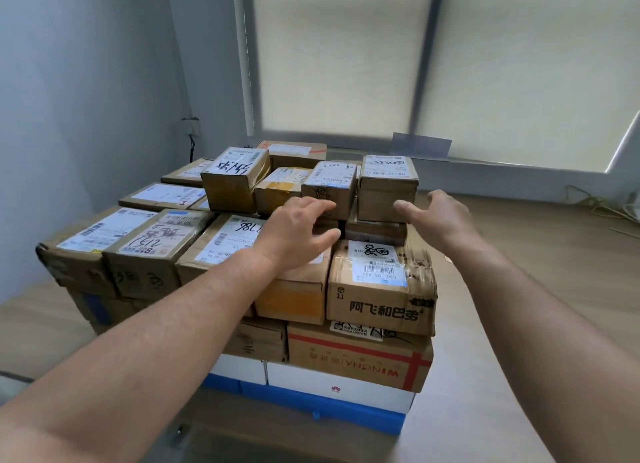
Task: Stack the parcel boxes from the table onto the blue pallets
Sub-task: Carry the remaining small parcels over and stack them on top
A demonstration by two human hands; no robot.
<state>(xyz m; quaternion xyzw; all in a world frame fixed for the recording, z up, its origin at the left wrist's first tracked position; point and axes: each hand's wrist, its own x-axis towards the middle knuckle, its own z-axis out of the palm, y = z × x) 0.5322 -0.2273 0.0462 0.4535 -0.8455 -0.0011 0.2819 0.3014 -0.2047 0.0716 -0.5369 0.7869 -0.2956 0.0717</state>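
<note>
A tall stack of several brown cardboard parcel boxes with white labels stands on a blue pallet (349, 410) on the floor. On top at the right sit two small boxes: one with a handwritten label (332, 187) and a squarer one (387, 192). My left hand (298, 234) hovers open, fingers straight, just in front of the handwritten-label box. My right hand (438, 220) is open too, at the right side of the squarer box, apart from it. Neither hand holds anything.
A box printed with large dark characters (381, 289) sits at the stack's near right corner above a red-taped box (356, 358) and white boxes (339, 386). Grey wall left, blinds behind, wooden floor around, cables (599, 202) at far right.
</note>
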